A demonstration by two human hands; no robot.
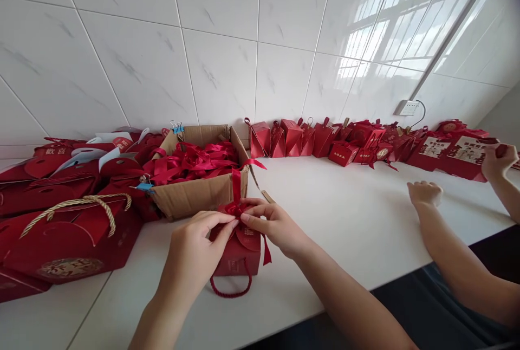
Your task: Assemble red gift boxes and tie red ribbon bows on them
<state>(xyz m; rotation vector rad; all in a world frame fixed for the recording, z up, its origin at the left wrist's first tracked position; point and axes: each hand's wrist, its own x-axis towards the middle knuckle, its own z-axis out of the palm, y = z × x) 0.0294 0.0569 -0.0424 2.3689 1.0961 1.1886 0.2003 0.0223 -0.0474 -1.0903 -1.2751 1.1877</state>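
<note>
A small red gift box (239, 255) with a red cord handle (231, 295) stands on the white table in front of me. On its top sits a red ribbon bow (234, 208), with one tail rising behind it and another hanging at the right side. My left hand (199, 241) pinches the bow from the left, thumb and forefinger together. From the right, my right hand (274, 224) pinches the ribbon, its fingertips almost touching those of the left. The exact part of ribbon under the fingertips is hidden.
Behind the box is a cardboard carton (195, 201) full of red ribbons (199, 160). Larger red gift boxes (77, 236) are piled at the left. A row of small red boxes (290, 138) lines the tiled wall. Another person's hands (426, 194) are at the right.
</note>
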